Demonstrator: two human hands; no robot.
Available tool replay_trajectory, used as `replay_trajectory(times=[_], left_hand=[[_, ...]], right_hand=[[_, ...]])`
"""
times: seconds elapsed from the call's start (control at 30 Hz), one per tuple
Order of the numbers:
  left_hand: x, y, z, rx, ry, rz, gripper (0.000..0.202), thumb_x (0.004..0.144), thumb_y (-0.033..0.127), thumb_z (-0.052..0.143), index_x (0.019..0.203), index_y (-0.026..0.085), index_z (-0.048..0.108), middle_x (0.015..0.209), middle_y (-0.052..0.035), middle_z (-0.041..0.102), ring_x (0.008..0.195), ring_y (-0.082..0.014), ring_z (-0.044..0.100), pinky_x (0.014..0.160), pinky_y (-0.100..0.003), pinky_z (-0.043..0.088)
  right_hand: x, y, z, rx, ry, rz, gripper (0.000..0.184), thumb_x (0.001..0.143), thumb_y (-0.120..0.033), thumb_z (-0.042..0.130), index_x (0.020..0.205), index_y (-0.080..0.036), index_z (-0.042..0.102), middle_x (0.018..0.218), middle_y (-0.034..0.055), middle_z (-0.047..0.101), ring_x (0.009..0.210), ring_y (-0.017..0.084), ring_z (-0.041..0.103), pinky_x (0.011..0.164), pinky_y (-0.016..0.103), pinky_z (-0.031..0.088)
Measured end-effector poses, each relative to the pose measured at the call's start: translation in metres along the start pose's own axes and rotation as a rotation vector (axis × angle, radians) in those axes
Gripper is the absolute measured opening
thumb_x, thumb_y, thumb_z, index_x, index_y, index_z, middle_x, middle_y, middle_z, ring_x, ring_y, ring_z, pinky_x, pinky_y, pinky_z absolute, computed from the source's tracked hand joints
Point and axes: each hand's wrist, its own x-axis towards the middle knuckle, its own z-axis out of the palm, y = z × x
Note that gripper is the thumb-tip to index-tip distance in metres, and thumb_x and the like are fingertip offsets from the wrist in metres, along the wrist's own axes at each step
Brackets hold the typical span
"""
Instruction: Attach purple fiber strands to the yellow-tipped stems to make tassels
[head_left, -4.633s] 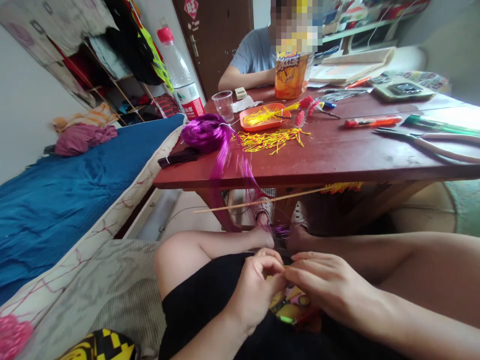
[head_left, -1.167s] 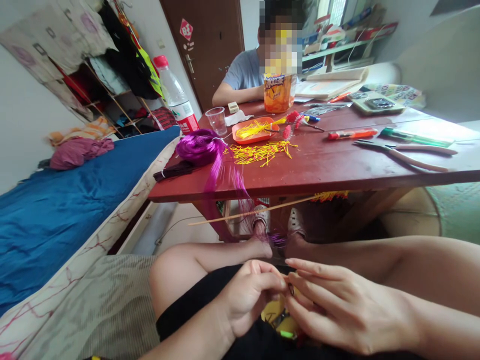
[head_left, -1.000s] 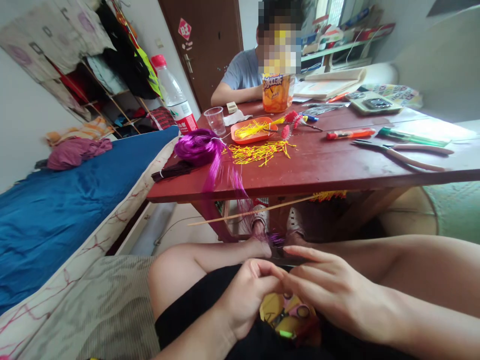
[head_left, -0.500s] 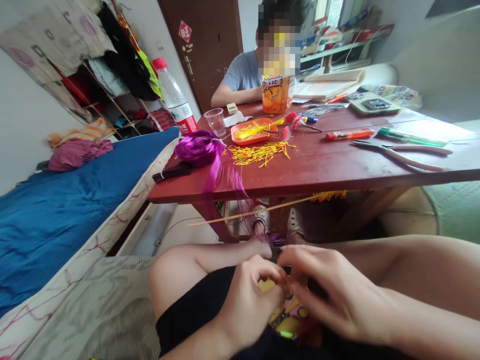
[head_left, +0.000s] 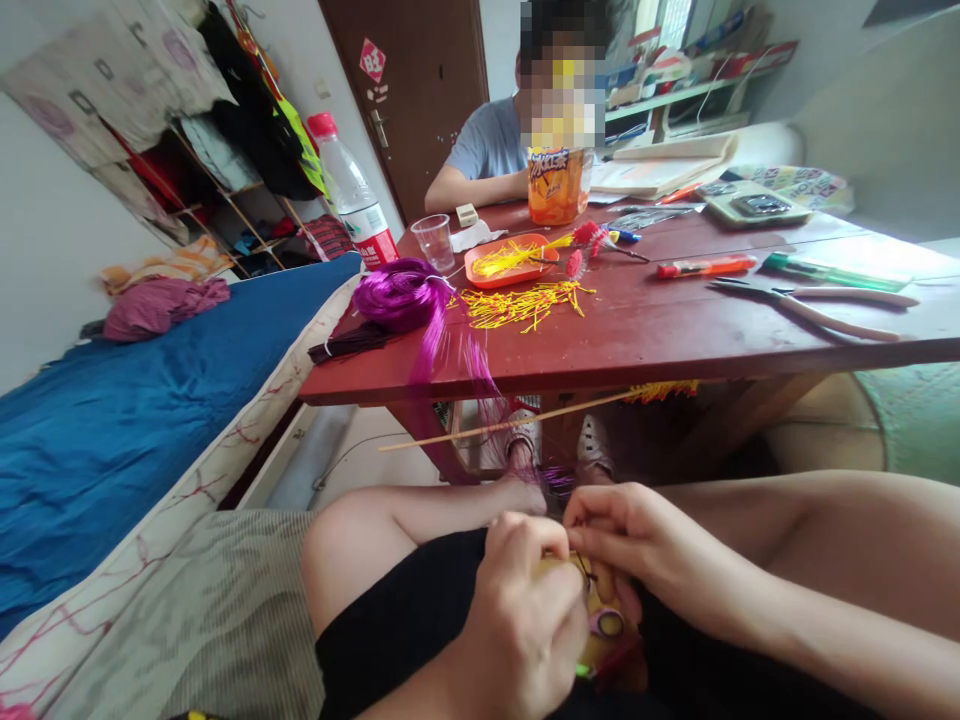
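Note:
My left hand (head_left: 525, 610) and my right hand (head_left: 630, 540) meet over my lap, both with fingers curled and pinched together on something small and thin that I cannot make out. A yellow and pink printed patch (head_left: 600, 625) of my clothing shows under them. Thin purple strands (head_left: 457, 350) hang from a purple bundle (head_left: 397, 290) on the red table (head_left: 675, 330) down towards my hands. A thin wooden stick (head_left: 510, 425) with a yellow tuft at its end crosses below the table's edge.
On the table lie loose yellow pieces (head_left: 525, 300), an orange tray (head_left: 510, 262), pliers (head_left: 810, 305), an orange cutter (head_left: 705, 266), a plastic cup (head_left: 435, 240) and a bottle (head_left: 352, 195). Another person (head_left: 495, 150) sits at the far side. A bed with a blue cover (head_left: 135, 400) runs along my left.
My left hand has closed tighter and turned its back up. My right hand's fingers, stretched out a second ago, have curled into a pinch against the left hand.

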Motion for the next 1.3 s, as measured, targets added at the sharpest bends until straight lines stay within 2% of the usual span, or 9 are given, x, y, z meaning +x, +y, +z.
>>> replay_trajectory(times=[0.17, 0.27, 0.4, 0.53, 0.67, 0.83, 0.97, 1.07, 1.3], left_hand=[[-0.001, -0.005, -0.006, 0.200, -0.060, 0.409, 0.017, 0.077, 0.003, 0.047, 0.072, 0.011, 0.061, 0.081, -0.0072, 0.066, 0.071, -0.0164, 0.048, 0.067, -0.030, 0.037], [0.010, 0.001, -0.011, -0.175, -0.218, -0.103, 0.017, 0.073, 0.007, 0.050, 0.062, 0.014, 0.060, 0.068, -0.0049, 0.064, 0.065, -0.0152, 0.047, 0.063, -0.028, 0.036], [0.016, 0.002, -0.007, -1.008, -0.335, -1.063, 0.005, 0.055, 0.011, 0.054, 0.052, 0.013, 0.056, 0.053, 0.0003, 0.053, 0.051, -0.0092, 0.042, 0.055, -0.022, 0.033], [0.014, -0.001, 0.001, -1.283, -0.269, -1.323, 0.003, 0.048, 0.013, 0.057, 0.047, 0.013, 0.054, 0.046, 0.0038, 0.043, 0.046, -0.0064, 0.036, 0.053, -0.020, 0.031], [0.014, 0.004, -0.002, -0.980, -0.279, -0.993, 0.006, 0.058, 0.016, 0.058, 0.052, 0.015, 0.057, 0.061, -0.0016, 0.051, 0.060, -0.0122, 0.048, 0.061, -0.024, 0.037], [0.000, 0.001, -0.004, -0.067, 0.015, 0.043, 0.018, 0.075, 0.006, 0.048, 0.063, 0.015, 0.059, 0.078, -0.0058, 0.057, 0.073, -0.0154, 0.048, 0.066, -0.028, 0.038], [-0.004, -0.005, -0.006, 0.220, -0.008, 0.457, 0.019, 0.079, 0.005, 0.045, 0.070, 0.014, 0.060, 0.081, -0.0045, 0.067, 0.069, -0.0146, 0.050, 0.065, -0.030, 0.034], [0.005, -0.002, -0.011, -0.076, -0.129, 0.087, 0.018, 0.076, 0.011, 0.049, 0.062, 0.017, 0.059, 0.069, -0.0028, 0.067, 0.063, -0.0147, 0.049, 0.061, -0.030, 0.033], [0.016, 0.000, -0.004, -1.261, -0.272, -1.328, 0.002, 0.047, 0.013, 0.058, 0.047, 0.013, 0.056, 0.046, 0.0021, 0.049, 0.046, -0.0068, 0.040, 0.052, -0.020, 0.030]], right_hand=[[0.003, 0.002, 0.002, 0.267, -0.105, 0.146, 0.042, 0.075, -0.058, 0.047, 0.066, -0.018, 0.045, 0.043, -0.0027, 0.054, 0.029, 0.007, 0.043, 0.030, 0.017, 0.032], [-0.009, -0.007, -0.003, -0.033, -0.008, -0.109, 0.024, 0.085, -0.040, 0.043, 0.079, -0.018, 0.048, 0.054, -0.0013, 0.058, 0.039, 0.011, 0.052, 0.039, 0.022, 0.044], [-0.025, -0.012, -0.012, -0.943, 0.028, -1.014, 0.020, 0.084, -0.009, 0.041, 0.094, -0.013, 0.057, 0.068, 0.0049, 0.067, 0.060, 0.016, 0.063, 0.082, 0.037, 0.051], [-0.026, -0.005, -0.014, -1.226, 0.099, -1.220, 0.028, 0.087, -0.007, 0.035, 0.091, -0.012, 0.062, 0.064, 0.0050, 0.068, 0.059, 0.016, 0.065, 0.093, 0.037, 0.045], [-0.022, -0.007, -0.008, -0.828, 0.114, -0.853, 0.035, 0.092, -0.015, 0.026, 0.081, -0.016, 0.059, 0.064, 0.0041, 0.065, 0.059, 0.014, 0.063, 0.075, 0.029, 0.052], [-0.007, -0.005, 0.001, 0.082, -0.030, 0.017, 0.031, 0.080, -0.048, 0.050, 0.069, -0.019, 0.048, 0.048, -0.0036, 0.055, 0.035, 0.009, 0.049, 0.033, 0.017, 0.036], [0.000, 0.000, 0.002, 0.347, -0.149, 0.176, 0.042, 0.070, -0.058, 0.055, 0.066, -0.017, 0.048, 0.043, -0.0031, 0.055, 0.028, 0.006, 0.043, 0.030, 0.015, 0.030], [-0.009, -0.005, -0.002, 0.109, -0.038, -0.015, 0.031, 0.082, -0.049, 0.047, 0.079, -0.018, 0.050, 0.051, -0.0014, 0.059, 0.036, 0.010, 0.053, 0.035, 0.018, 0.040], [-0.029, -0.014, -0.013, -1.220, 0.098, -1.223, 0.031, 0.087, -0.006, 0.034, 0.093, -0.013, 0.063, 0.066, 0.0053, 0.069, 0.061, 0.017, 0.066, 0.091, 0.036, 0.048]])
